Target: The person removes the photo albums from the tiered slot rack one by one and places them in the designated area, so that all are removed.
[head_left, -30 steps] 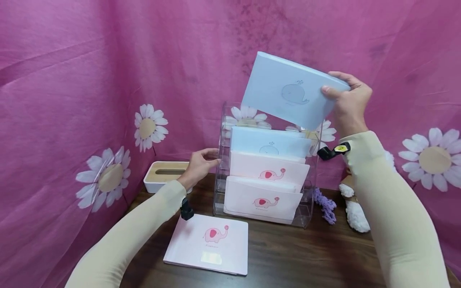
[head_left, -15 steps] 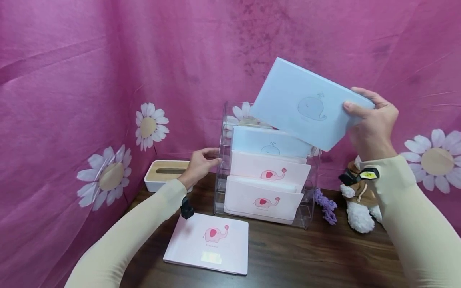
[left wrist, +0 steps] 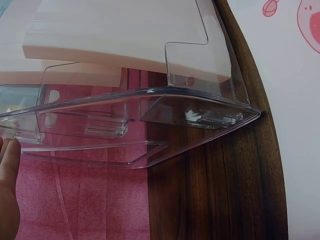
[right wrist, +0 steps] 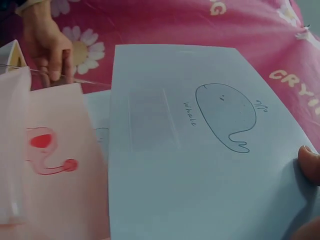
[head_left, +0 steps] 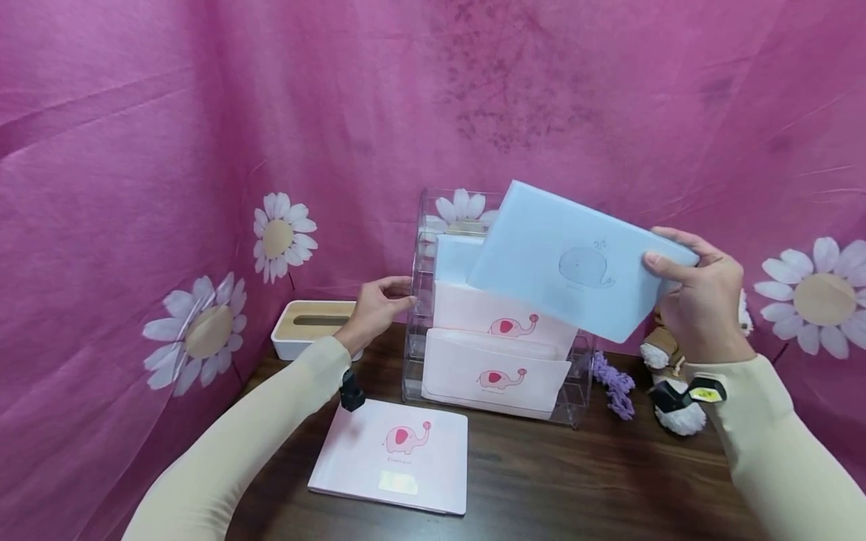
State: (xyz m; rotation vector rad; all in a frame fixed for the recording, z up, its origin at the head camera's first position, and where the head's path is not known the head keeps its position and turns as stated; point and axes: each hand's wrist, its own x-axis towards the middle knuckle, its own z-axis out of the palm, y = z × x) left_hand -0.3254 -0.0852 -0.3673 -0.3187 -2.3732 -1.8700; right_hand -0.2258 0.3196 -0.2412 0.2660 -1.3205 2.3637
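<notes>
My right hand (head_left: pixel 704 293) pinches the right edge of a light blue notebook with a whale drawing (head_left: pixel 541 248), thumb on its front. The notebook hangs tilted in front of the clear acrylic rack (head_left: pixel 414 361), hiding part of it. In the right wrist view the whale notebook (right wrist: pixel 150 190) fills the middle, with the thumb (right wrist: pixel 310 165) at its right edge. My left hand (head_left: pixel 375 312) touches the rack's left side panel. Standing in the rack are two pink elephant notebooks (head_left: pixel 460 364), one behind the other, and a blue notebook (head_left: pixel 456 255) behind them, mostly covered.
A pink elephant notebook (head_left: pixel 365 466) lies flat on the wooden table (head_left: pixel 575 488) in front. At the back left stands a white tissue box with a wooden lid (head_left: pixel 294 349). Purple yarn (head_left: pixel 614 387) and a plush toy (head_left: pixel 683 421) sit right of the rack.
My right hand moved right, then lowered the blue whale notebook until it overlaps the rack's front from view. The left hand has stayed at the rack's side.
</notes>
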